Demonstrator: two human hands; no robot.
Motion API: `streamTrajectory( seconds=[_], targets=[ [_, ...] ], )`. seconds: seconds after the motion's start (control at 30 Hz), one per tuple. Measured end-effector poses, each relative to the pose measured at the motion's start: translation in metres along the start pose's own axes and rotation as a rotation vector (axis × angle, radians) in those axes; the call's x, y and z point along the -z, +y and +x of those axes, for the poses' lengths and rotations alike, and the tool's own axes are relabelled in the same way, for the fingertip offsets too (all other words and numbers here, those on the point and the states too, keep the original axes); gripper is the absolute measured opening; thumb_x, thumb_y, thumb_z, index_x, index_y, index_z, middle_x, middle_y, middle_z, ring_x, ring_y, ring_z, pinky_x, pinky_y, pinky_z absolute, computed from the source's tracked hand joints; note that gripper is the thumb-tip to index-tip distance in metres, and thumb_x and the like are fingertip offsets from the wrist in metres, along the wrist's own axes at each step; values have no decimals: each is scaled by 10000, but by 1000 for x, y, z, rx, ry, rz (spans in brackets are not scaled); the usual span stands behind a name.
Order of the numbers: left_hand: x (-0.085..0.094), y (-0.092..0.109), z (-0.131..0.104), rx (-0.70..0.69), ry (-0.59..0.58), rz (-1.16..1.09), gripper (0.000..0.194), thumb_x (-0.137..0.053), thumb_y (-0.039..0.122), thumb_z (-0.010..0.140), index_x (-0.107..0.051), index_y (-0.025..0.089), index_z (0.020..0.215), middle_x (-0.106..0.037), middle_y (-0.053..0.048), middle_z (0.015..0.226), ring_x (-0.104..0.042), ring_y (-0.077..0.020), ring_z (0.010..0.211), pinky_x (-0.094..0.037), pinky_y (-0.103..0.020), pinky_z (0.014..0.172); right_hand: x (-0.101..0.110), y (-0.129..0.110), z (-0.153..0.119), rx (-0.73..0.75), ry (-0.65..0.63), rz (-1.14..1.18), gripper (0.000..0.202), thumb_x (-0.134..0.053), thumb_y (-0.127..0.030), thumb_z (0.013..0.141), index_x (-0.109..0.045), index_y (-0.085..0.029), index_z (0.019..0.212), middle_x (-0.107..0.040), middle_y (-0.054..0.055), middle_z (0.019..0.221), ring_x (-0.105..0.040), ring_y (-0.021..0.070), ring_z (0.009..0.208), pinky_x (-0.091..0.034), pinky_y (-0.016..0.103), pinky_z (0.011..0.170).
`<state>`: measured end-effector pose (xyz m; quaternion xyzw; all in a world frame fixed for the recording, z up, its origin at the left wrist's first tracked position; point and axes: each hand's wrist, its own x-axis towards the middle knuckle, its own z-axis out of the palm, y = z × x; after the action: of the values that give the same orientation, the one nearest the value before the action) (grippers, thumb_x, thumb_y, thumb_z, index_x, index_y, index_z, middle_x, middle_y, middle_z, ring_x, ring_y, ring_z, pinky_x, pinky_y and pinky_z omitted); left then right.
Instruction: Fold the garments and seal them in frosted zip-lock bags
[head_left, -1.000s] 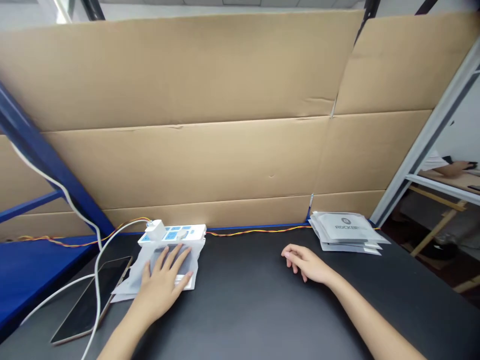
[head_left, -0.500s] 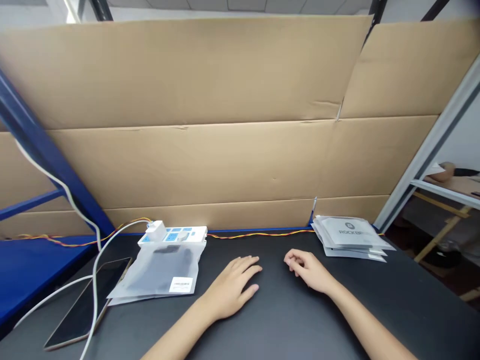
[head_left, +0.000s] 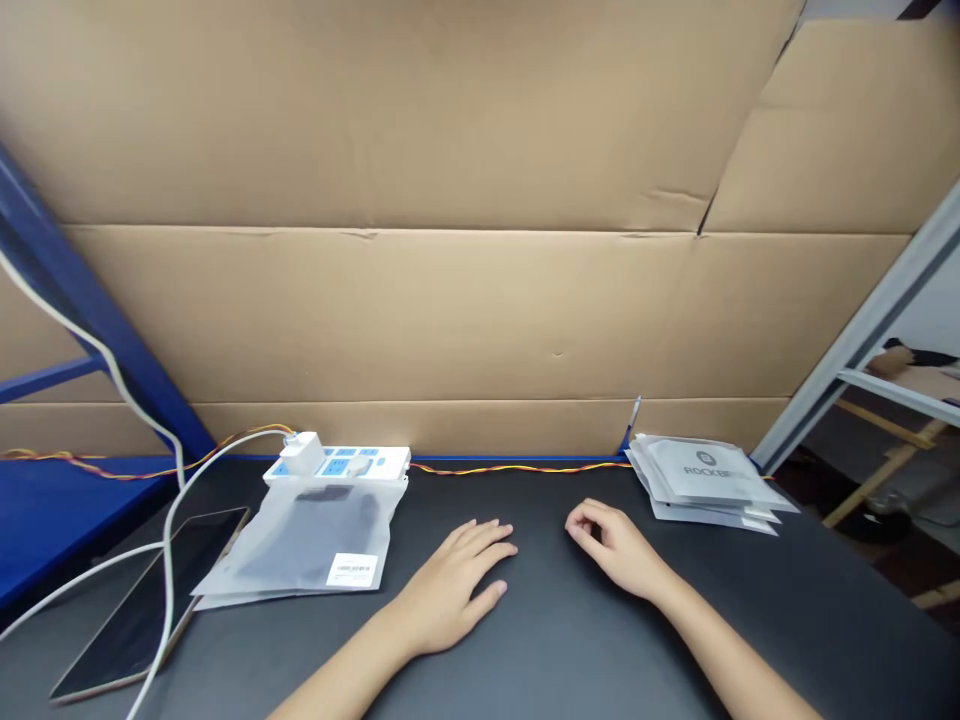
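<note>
Left hand [head_left: 454, 586]: palm down at the bench [head_left: 555, 640], fingers apart, thumb out to the right; we see nothing held. Right hand [head_left: 611, 545]: bare, fingers curled in toward the thumb, a small gap showing; whether the tips meet, we cannot tell. The hands are near each other, not touching.

Left of the left hand we note a frosted bag [head_left: 300, 535], lying flat, a dark shape within, a white label [head_left: 352, 571] at its near right corner; print too small for us to read. Its far edge overlaps a power strip [head_left: 390, 462], with a white plug [head_left: 302, 455] at the strip's left end.

To the far right of the right hand we record a stack [head_left: 709, 475] of similar bags, edges uneven, the top one bearing dark lettering partly legible as "ROCKB".

Farther left: a tablet [head_left: 124, 640], slanted, a white cable [head_left: 168, 590] crossing it. Far edge: a twisted wire [head_left: 517, 468]; a pen [head_left: 634, 413] tilted by the stack. Behind, we see cardboard [head_left: 480, 310] between a blue post [head_left: 90, 300] at left and a grey post [head_left: 847, 335] at right.
</note>
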<state>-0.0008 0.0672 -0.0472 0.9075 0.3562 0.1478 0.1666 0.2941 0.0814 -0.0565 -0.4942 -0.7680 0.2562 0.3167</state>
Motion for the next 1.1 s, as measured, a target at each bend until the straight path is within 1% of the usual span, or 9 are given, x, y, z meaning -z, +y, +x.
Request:
streamTrajectory(
  seconds=[0.13,0.2,0.27,0.33,0.43,0.53,0.7,0.93,1.1],
  targets=[
    [1,-1,-1,-10,-8,-15,422,-506,287,987,-492,344,1404,-427,9,1543,-363,-257,1435,-276,-516,1204,20,0,-1,48,2,-70,210,-460,-317,963,-633,-237,875,-640,37,880,-599,188,753,-471,305,687],
    [3,-2,0,-9,-10,-23,411,-500,289,990,-498,346,1397,-432,11,1540,-365,-255,1435,-280,-514,1203,43,9,-2,64,143,-189,174,-468,-303,940,-632,-250,921,-653,53,977,-614,208,823,-490,323,720],
    [4,-2,0,-3,-16,-21,405,-490,292,994,-498,350,1395,-437,16,1537,-363,-251,1436,-281,-518,1203,72,27,-7,40,390,-363,156,-494,-290,885,-623,-257,965,-646,68,1087,-604,253,986,-492,380,839],
    [5,-3,0,3,-28,-19,405,-488,297,994,-495,357,1395,-437,22,1537,-360,-250,1439,-281,-524,1201,99,53,-15,-51,557,-459,259,-512,-250,810,-598,-229,1052,-601,112,1193,-516,333,1175,-392,514,1003],
    [5,-4,-1,3,-36,-26,408,-491,297,991,-494,363,1394,-432,25,1540,-354,-255,1442,-285,-532,1198,125,95,-31,-315,641,-635,393,-541,-274,748,-609,-210,1130,-568,151,1279,-499,402,1198,-394,576,953],
    [4,-5,-2,-1,-23,-33,413,-494,287,989,-495,357,1396,-437,17,1537,-356,-258,1441,-281,-532,1199,131,124,-41,-352,593,-642,315,-531,-325,769,-651,-227,1043,-645,109,1210,-590,359,1113,-463,503,884],
    [3,-5,-4,-16,-4,-47,412,-519,273,973,-514,344,1379,-460,2,1522,-379,-259,1428,-279,-525,1202,128,144,-41,-314,602,-599,205,-496,-391,802,-632,-240,822,-700,77,1095,-642,317,1024,-492,444,856],
    [5,-6,-7,-12,-9,-48,421,-521,267,971,-504,347,1385,-449,6,1530,-371,-252,1433,-290,-518,1199,132,156,-31,-273,675,-514,220,-501,-319,745,-598,-245,930,-705,80,933,-685,289,887,-524,437,818],
    [6,-6,-7,-6,-14,-50,412,-514,281,978,-506,358,1383,-453,14,1527,-372,-254,1432,-289,-520,1199,130,148,-30,-311,784,-505,267,-514,-315,730,-620,-213,954,-629,92,902,-662,262,720,-523,425,732]
  ],
)
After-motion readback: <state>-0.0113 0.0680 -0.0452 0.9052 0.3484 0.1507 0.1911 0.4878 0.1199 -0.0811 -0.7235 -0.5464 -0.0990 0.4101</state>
